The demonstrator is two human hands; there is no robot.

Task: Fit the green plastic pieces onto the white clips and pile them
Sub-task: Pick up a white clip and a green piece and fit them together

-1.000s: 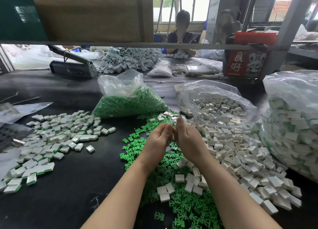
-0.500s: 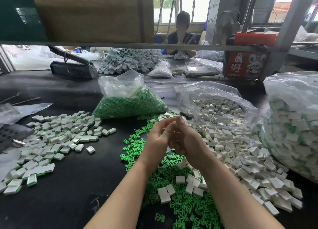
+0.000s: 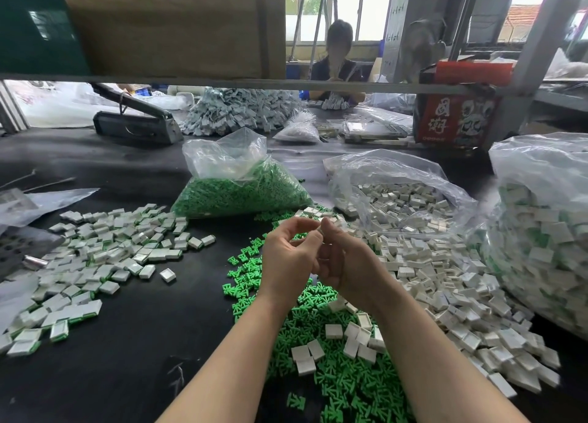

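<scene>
1. White clip (image 3: pixel 320 230): held above table centre, pinched betw. left hand (image 3: pixel 288 263) and right hand (image 3: pixel 345 263) fingertips; green insert not visible.
2. Handling: prob. light, stiff, smooth; grip by edges.
3. Green pieces (image 3: pixel 334 375) near; finished pile (image 3: pixel 95 257) left.

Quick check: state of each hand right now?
Left hand: fingers curled, pinching a small white clip.
Right hand: curled, pinching the same clip.
</scene>
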